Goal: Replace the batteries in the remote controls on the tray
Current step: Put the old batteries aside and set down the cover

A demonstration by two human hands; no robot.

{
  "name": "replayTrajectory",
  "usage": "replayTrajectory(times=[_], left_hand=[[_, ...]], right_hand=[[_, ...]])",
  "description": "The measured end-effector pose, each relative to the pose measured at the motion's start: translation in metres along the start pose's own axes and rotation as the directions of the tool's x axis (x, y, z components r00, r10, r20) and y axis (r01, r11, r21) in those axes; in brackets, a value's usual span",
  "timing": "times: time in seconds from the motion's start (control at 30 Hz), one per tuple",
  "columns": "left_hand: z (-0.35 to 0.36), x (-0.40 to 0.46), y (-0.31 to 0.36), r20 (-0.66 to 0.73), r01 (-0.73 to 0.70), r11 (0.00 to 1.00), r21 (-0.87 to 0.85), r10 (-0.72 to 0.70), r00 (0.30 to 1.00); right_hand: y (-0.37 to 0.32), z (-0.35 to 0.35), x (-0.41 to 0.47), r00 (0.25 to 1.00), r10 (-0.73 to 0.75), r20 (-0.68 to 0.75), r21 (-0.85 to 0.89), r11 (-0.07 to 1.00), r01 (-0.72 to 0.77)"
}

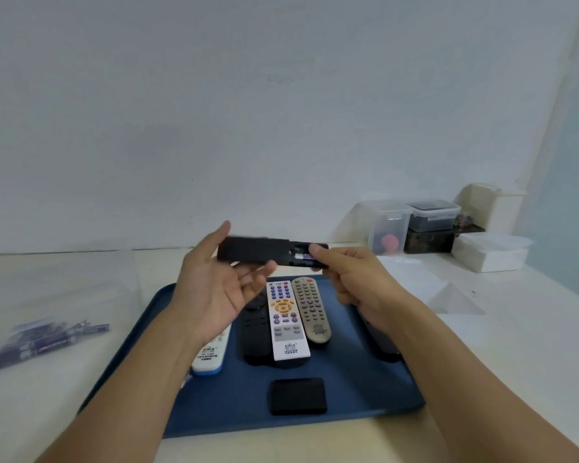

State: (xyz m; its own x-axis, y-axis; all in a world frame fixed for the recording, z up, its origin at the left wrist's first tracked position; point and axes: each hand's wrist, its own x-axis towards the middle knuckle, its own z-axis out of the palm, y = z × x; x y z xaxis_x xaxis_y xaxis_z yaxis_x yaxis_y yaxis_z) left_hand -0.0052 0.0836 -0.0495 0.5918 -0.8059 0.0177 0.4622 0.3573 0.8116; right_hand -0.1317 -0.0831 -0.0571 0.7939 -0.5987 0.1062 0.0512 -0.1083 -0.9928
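White worktop (482,345) fills the lower frame, pale wall behind it. Blue tray (365,379) sits at centre, 6 o'clock side nearest the person.

On the tray, running 12-to-6: white remote with blue edge (209,357) at 9 o'clock, partly under the left forearm; black remote (256,339) beside it; white remote with coloured buttons (286,320) touching it at centre; beige-grey remote (311,312) just at 3 o'clock of that. Another dark remote (381,342) at the tray's 3 o'clock side is mostly hidden by the right forearm. Small black battery cover (297,396) lies flat at the tray's 6 o'clock, apart from the remotes.

Held black remote (251,252) is above the tray's 12 o'clock edge, lying level left to right, back side up, battery compartment open at its 3 o'clock end.

Left hand (214,289): palm up, fingers loosely curled under the remote's 9 o'clock half, thumb up behind it. It grips the body.

Right hand (351,279): fingers curled, thumb and forefinger pinching at a purple battery (304,257) seated in the open compartment.

Loose purple batteries (47,339) lie in a blurred pile on the worktop at 9 o'clock, well apart from the tray.

Clear plastic boxes (415,225) and a white container (492,255) stand at 2 o'clock by the wall.
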Motion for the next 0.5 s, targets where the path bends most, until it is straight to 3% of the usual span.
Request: replayTrajectory(times=[0.1,0.17,0.27,0.37,0.5], left_hand=[[0.001,0.006,-0.014,-0.027,-0.110,0.983,0.149,0.115,0.993],[0.008,0.008,-0.029,0.013,-0.109,0.962,0.251,0.109,0.994],[0.017,0.005,-0.034,0.023,-0.105,0.984,0.144,0.103,0.994],[0.015,0.006,-0.029,0.032,-0.083,0.997,0.007,0.083,0.996],[0.013,0.005,-0.031,-0.022,-0.018,0.994,0.111,0.021,1.000]], right_hand=[[0.001,0.018,-0.012,0.974,0.075,0.212,-0.048,0.997,-0.067],[0.002,0.033,-0.018,0.962,0.068,0.266,-0.099,0.994,-0.043],[0.003,0.043,-0.021,0.983,-0.152,0.104,-0.262,0.949,0.175],[-0.005,0.039,-0.026,0.873,-0.474,-0.112,-0.386,0.830,0.402],[-0.008,0.042,-0.036,0.830,-0.554,0.062,-0.406,0.746,0.529]])
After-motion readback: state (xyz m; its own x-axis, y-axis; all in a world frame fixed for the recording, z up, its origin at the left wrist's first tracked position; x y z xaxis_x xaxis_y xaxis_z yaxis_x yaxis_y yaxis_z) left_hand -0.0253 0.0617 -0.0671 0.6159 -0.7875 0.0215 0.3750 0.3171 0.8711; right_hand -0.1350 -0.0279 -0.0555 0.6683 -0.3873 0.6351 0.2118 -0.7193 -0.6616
